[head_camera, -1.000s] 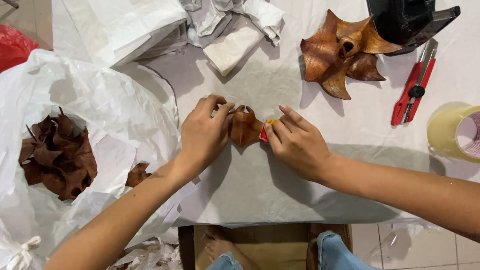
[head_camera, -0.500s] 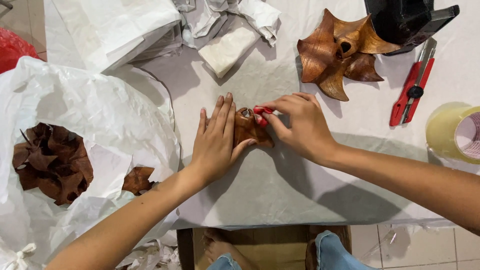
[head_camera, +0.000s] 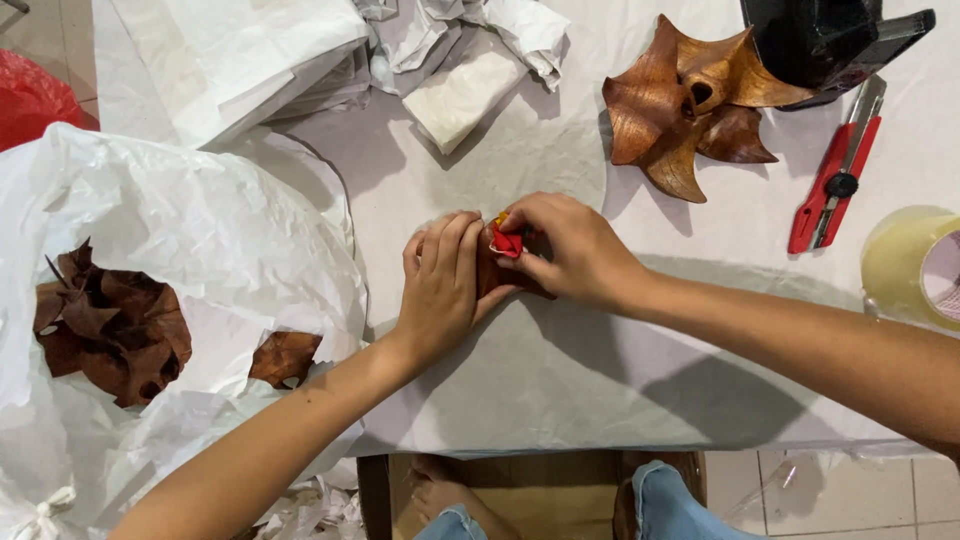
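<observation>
A small brown leaf-like piece (head_camera: 492, 272) lies on the white-covered table (head_camera: 560, 380) at the centre, mostly hidden under my two hands. My left hand (head_camera: 440, 285) presses flat on its left side, fingers together. My right hand (head_camera: 565, 250) covers its right side, and its fingertips pinch a small red and yellow bit (head_camera: 504, 240) on top of the piece.
A larger brown star-shaped piece (head_camera: 680, 105) lies at the back right beside a black object (head_camera: 820, 40). A red utility knife (head_camera: 838, 170) and a tape roll (head_camera: 915, 265) sit at the right. A white plastic bag (head_camera: 200, 240) at the left holds brown pieces (head_camera: 105, 320). Crumpled white paper (head_camera: 450, 50) lies behind.
Both hands have closed in over the small brown piece. My left hand went from gripping it to lying flat on it, and my right hand shifted left on top of it.
</observation>
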